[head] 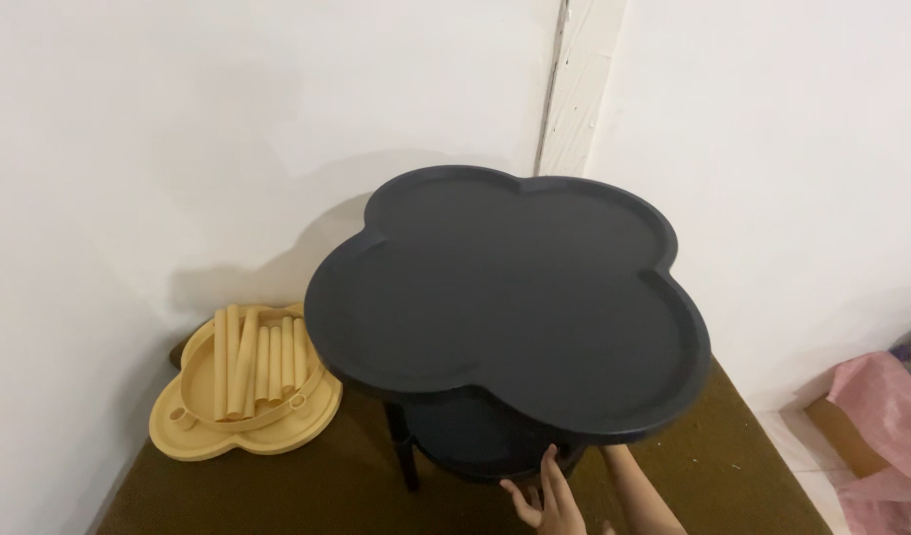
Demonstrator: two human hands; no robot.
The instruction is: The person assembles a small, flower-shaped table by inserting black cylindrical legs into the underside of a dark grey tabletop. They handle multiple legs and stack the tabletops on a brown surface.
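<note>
Head view: dark clover-shaped desk stands assembled on olive carpet, top tray mounted above lower shelf. One hand, side unclear, fingers released and spread, touches the shelf edge. Yellow tray with loose yellow tubes lies unassembled, left of the desk.

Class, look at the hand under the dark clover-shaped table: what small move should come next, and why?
Probably close the hand around the lower shelf rim. Its fingers are spread and only touch the edge beneath the table top, so nothing is gripped yet. Which hand it is cannot be told.
</note>
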